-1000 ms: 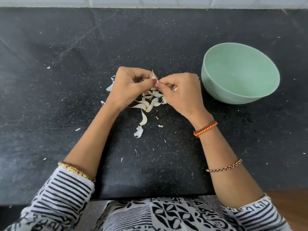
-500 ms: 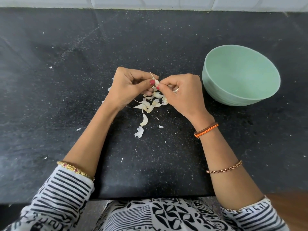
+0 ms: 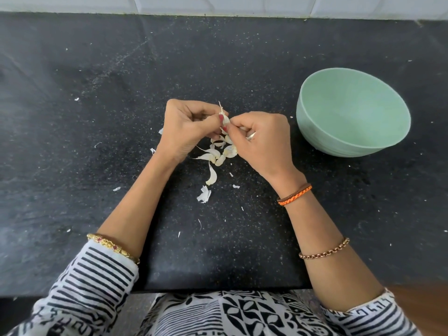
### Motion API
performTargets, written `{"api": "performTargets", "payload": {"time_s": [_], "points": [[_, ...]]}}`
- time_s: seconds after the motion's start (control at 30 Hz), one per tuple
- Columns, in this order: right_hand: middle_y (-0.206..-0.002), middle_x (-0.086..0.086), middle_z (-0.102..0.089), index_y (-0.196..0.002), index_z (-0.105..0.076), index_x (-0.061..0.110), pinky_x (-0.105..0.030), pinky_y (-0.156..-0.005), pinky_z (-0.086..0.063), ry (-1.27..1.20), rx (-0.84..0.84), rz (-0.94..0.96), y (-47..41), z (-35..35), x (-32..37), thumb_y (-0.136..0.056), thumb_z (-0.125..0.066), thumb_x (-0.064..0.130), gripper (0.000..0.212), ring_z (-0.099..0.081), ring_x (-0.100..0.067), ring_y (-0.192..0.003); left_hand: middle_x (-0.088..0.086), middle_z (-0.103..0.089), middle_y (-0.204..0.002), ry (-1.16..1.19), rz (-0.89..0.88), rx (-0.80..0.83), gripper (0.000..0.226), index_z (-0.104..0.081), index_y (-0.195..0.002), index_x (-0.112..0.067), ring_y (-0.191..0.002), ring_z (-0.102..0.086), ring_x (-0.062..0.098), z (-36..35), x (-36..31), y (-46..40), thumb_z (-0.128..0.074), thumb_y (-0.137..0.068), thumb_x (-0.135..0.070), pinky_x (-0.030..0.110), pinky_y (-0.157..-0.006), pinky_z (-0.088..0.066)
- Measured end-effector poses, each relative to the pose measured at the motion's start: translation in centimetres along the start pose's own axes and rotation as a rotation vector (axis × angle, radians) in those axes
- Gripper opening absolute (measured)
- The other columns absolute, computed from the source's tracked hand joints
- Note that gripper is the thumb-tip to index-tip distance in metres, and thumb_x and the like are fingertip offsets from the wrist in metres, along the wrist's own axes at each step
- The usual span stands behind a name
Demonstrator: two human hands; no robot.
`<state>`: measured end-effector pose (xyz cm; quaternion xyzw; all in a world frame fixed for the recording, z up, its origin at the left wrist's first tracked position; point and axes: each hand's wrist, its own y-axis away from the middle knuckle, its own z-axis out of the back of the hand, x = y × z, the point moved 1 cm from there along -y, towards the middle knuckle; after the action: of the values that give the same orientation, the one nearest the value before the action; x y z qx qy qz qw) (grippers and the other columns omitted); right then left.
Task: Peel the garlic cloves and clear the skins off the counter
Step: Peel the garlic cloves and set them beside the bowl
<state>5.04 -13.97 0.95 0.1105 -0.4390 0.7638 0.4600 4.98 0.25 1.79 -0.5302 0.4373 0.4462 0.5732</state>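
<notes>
Peeling one garlic clove mid-tabletop
Both hands, left hand (image 3: 188, 127) and right hand (image 3: 260, 139), are still pinching the garlic clove (image 3: 225, 119) in closed fingers; its skin is only now loosening.

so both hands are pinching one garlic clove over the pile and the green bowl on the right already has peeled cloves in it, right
Not quite. The head view shows the green bowl empty, with no cloves inside. The rest holds: the left hand and right hand pinch one garlic clove above the pile on the counter.
</notes>
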Motion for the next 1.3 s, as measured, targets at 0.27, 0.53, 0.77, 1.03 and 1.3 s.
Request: {"api": "performTargets", "payload": {"time_s": [0.27,0.53,0.77,1.03,1.3], "points": [[-0.042,-0.004,-0.043,-0.048,-0.055,0.002,-0.033,-0.044,-0.034,-0.016,-0.022,0.047,0.1,0.0,0.5,-0.082,-0.064,0.015,0.037,-0.039,-0.019,-0.043,-0.007,-0.065,-0.054,0.044,0.042,-0.012,0.012,-0.073,-0.056,-0.023,-0.050,-0.059,0.004,-0.2,-0.2,0.1,-0.063,-0.061,-0.019,0.014,-0.048,-0.047],[-0.044,-0.006,-0.049,-0.054,-0.063,0.001,-0.036,-0.043,-0.035,0.011,-0.018,0.035,0.1,-0.3,0.3,-0.080,-0.064,0.013,0.029,-0.044,-0.023,-0.043,-0.004,-0.059,-0.047,0.120,0.088,-0.145,0.030,-0.066,-0.045,-0.017,-0.038,-0.049,0.005,-0.8,0.1,-0.2,-0.050,-0.065,-0.001,0.016,-0.038,-0.038],[-0.050,-0.014,-0.060,-0.069,-0.072,0.002,-0.031,-0.052,-0.044,-0.203,0.026,-0.188,-0.2,0.7,-0.2,-0.080,-0.064,0.010,0.016,-0.052,-0.028,-0.048,-0.003,-0.065,-0.054,0.078,0.105,-0.176,0.014,-0.066,-0.066,-0.005,-0.046,-0.056,0.004,-0.1,-0.1,-0.4,-0.054,-0.073,-0.003,0.015,-0.044,-0.043],[-0.058,-0.003,-0.065,-0.076,-0.073,0.012,-0.016,-0.053,-0.045,-0.387,0.087,-0.463,-0.3,1.6,0.3,-0.081,-0.067,0.006,0.010,-0.055,-0.001,-0.052,0.004,-0.070,-0.067,-0.036,0.072,-0.124,0.036,-0.073,-0.060,-0.026,-0.068,-0.055,0.026,-0.4,1.0,-0.4,-0.048,-0.063,0.000,0.029,-0.063,-0.045],[-0.074,-0.002,-0.049,-0.097,-0.061,0.010,-0.018,-0.051,-0.032,-0.910,0.217,-0.915,-1.2,2.3,1.2,-0.078,-0.052,0.006,0.021,-0.039,-0.007,-0.058,-0.014,-0.067,-0.066,-0.125,0.015,-0.127,0.031,-0.067,-0.075,-0.020,-0.070,-0.060,0.000,-0.6,1.0,-0.3,-0.044,-0.069,-0.001,0.016,-0.069,-0.046]]}}
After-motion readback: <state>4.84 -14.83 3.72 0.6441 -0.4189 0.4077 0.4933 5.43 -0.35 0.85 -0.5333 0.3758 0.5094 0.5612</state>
